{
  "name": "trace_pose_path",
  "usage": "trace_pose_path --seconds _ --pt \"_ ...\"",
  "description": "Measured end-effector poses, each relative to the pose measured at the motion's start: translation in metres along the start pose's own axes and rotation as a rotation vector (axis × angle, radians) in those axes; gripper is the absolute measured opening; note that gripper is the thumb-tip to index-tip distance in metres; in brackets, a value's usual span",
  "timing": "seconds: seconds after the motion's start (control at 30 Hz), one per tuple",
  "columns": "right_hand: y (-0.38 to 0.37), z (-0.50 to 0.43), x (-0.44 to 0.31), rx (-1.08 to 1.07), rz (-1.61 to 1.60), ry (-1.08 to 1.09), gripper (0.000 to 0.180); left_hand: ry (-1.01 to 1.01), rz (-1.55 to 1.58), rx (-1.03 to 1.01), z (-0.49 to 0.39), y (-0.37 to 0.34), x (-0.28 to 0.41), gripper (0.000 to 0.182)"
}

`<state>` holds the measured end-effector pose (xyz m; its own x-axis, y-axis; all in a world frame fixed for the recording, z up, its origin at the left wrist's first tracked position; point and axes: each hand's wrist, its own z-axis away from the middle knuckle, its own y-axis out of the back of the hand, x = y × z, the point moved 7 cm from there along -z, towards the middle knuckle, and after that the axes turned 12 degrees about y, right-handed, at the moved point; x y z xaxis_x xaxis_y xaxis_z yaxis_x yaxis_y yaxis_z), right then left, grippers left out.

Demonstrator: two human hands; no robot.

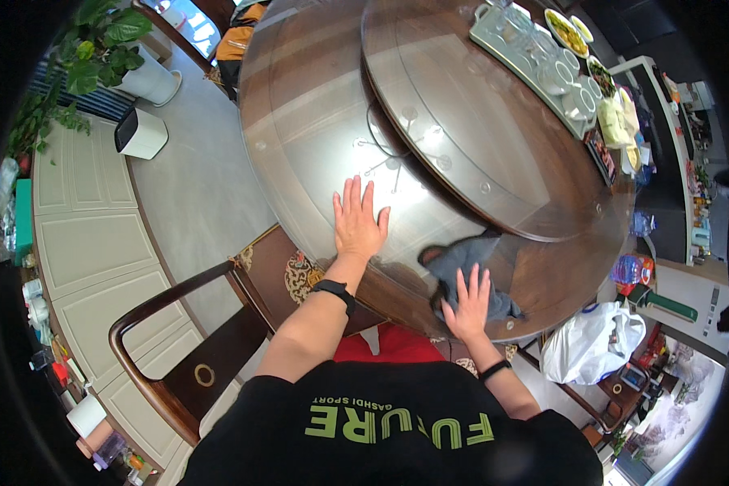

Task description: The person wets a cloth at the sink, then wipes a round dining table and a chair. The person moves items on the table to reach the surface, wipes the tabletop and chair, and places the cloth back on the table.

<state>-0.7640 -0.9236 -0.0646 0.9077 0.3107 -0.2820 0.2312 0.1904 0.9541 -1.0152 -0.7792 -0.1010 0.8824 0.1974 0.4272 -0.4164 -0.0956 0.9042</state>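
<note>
My left hand (358, 222) lies palm down with its fingers apart at the near left part of a round wooden table (304, 140) with a glossy clear top; nothing is in it. On a crumpled grey cloth (462, 258) near the table's front edge rests my right hand (471, 304), fingers spread and not closed on the fabric. The cloth lies to the right of my left hand, close to the rim of the raised round turntable (449, 115). Bright ceiling light reflects off the tabletop beyond my left hand.
A tray (522, 67) of glass cups and dishes of food (566, 33) stand at the back right. A wooden armchair (158, 346) is at my left, a white plastic bag (595, 343) at my right. A potted plant (149, 76) and a bin (143, 133) stand on the floor.
</note>
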Motion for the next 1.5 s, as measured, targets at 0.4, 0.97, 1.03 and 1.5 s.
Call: trace_pose_path --seconds 0.4,0.97,1.03,1.5 --pt "-0.030 -0.228 -0.072 0.114 -0.035 0.349 0.065 0.049 0.153 0.117 -0.005 0.001 -0.016 0.065" --pt "-0.007 0.048 0.167 0.240 0.271 -0.706 0.065 -0.047 0.080 0.149 -0.005 -0.006 -0.017 0.072" --pt "-0.018 0.017 0.079 0.266 0.183 -0.410 0.064 -0.075 0.083 0.125 -0.007 -0.008 -0.017 0.073" --pt "-0.030 0.037 0.017 0.213 0.114 -0.063 0.070 0.083 0.504 -0.023 0.159 0.023 -0.034 0.051"
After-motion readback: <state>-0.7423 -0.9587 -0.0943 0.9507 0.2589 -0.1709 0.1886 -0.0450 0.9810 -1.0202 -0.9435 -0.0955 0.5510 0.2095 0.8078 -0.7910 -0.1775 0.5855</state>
